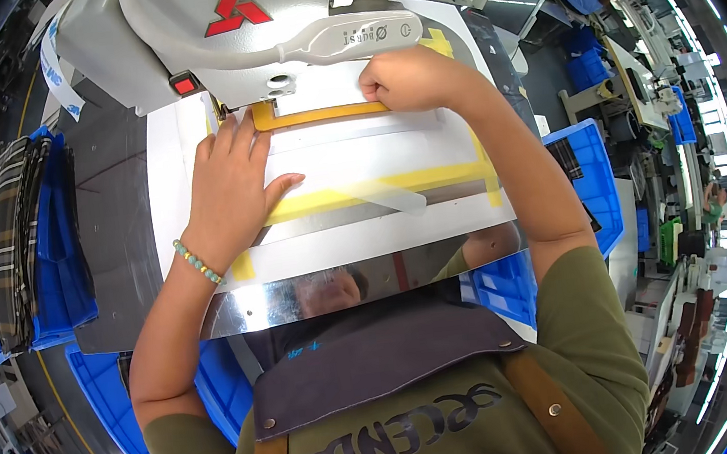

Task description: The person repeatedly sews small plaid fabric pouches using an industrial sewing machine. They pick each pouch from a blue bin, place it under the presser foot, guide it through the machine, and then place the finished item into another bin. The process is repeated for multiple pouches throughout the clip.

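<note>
A yellow-orange strip point(324, 115) with an upturned left end lies across the white work surface point(347, 159), just in front of the head of a grey sewing machine point(207, 30). My right hand point(408, 80) is closed, its curled fingers at the strip's right end, where they hide that end. Flat on the white surface, my left hand point(232, 175) has its fingers stretched out; the fingertips reach the strip's left end, close under the machine head. A beaded bracelet point(198, 262) circles my left wrist.
Yellow tape point(377, 188) borders the white surface, and a shiny metal plate point(361, 283) forms the near edge. A lamp arm point(351, 36) hangs over my right hand. Folded plaid cloth point(11, 240) fills a blue bin point(63, 288) at left; another blue bin point(596, 182) stands right.
</note>
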Tool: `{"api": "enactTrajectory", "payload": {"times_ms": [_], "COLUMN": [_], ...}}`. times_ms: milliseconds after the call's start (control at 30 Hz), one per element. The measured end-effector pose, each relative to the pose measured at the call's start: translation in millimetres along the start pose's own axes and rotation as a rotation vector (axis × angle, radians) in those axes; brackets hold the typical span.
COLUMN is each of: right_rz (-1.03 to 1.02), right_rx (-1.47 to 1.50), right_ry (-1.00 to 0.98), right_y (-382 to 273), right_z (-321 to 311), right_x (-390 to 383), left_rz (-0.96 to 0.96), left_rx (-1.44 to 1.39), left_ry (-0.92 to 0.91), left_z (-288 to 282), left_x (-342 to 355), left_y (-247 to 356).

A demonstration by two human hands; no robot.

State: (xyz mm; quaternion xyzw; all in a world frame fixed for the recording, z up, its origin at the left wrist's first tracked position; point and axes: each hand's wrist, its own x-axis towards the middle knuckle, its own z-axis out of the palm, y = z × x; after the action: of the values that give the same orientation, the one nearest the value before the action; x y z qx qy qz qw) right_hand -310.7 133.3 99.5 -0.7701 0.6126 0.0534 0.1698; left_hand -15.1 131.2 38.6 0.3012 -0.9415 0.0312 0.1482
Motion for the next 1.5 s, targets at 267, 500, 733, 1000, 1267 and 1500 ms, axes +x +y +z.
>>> {"api": "enactTrajectory", "payload": {"times_ms": [267,500,733,1000,1267,1500], "right_rz": [0.059,-0.106,0.065,-0.032,0.066,-0.002], "right_rx": [-0.281,0.581,0.818,0.877,1.113,1.077], "right_ry": [0.108,0.221,0.044,0.312,0.576,0.507], "right_y": [0,4,-36,55,93,87], "right_z": [12,4,39,32,60,61], "right_x": [-1,7,39,-17,-41,-40], "left_rz": [-0.025,-0.026,-0.041,-0.459,-0.814,-0.830], "left_rx": [-0.020,-0.102,-0.184,0.174,0.505,0.612], "left_ry": [-0.040,0.008,-0.013,0.168,-0.008,-0.017], "left_z": [0,1,3,-92,-136,-114], "left_x": [1,1,2,-56,-152,-148], "left_y": [2,0,-5,-129,-272,-292]}}
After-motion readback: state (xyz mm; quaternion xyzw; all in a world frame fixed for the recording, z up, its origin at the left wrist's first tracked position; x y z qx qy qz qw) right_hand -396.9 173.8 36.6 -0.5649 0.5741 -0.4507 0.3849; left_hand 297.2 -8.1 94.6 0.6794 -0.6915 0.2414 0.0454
